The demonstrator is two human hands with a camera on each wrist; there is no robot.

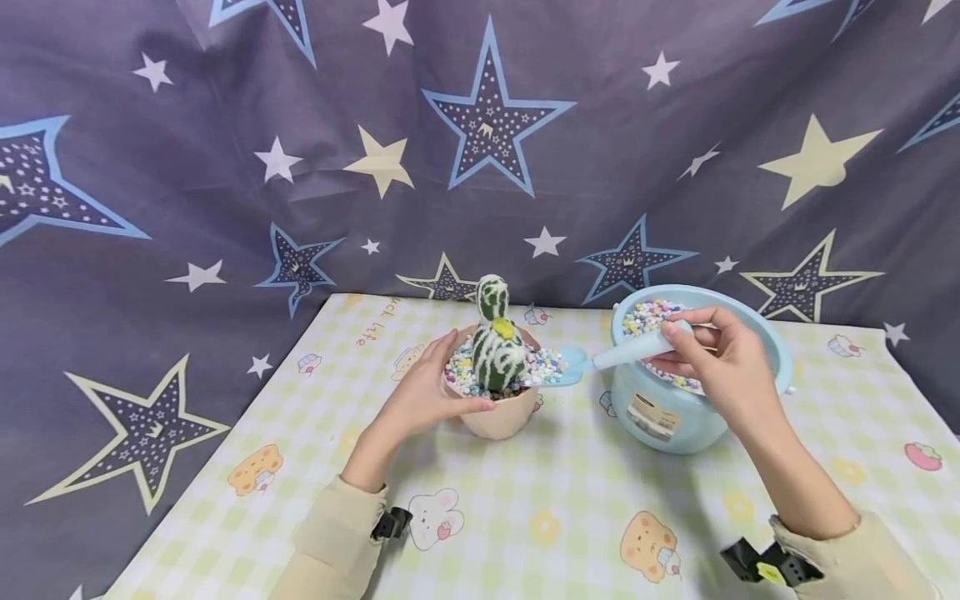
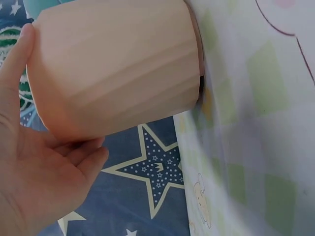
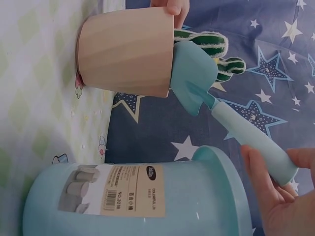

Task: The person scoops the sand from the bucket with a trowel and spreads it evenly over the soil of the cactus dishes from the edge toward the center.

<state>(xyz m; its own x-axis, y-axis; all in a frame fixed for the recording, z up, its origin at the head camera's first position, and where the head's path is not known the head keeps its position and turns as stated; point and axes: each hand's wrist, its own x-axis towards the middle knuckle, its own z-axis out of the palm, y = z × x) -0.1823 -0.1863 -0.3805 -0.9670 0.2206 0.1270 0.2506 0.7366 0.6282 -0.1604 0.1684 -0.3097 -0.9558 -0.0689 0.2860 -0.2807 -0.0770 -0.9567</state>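
A cactus (image 1: pixel 498 358), green with white fuzzy ribs and a yellow flower, stands in a beige flowerpot (image 1: pixel 498 418) with multicoloured pebbles (image 1: pixel 463 368) around it. My left hand (image 1: pixel 429 383) grips the pot's left side, thumb across the front near the rim. In my right hand (image 1: pixel 723 358) is the handle of a light blue trowel (image 3: pixel 246 130), pinched between thumb and fingers. The trowel's blade (image 1: pixel 562 367) bears pebbles and lies over the right edge of the pot. In the right wrist view, the blade's underside meets the pot's rim beside the cactus.
Right of the pot stands a light blue bucket (image 1: pixel 671 421) holding more pebbles (image 1: pixel 651 317), under my right hand. A paper label (image 3: pixel 133 191) is on its side. The checked tablecloth (image 1: pixel 547 467) ends at a dark star-print curtain (image 1: pixel 600 200) behind.
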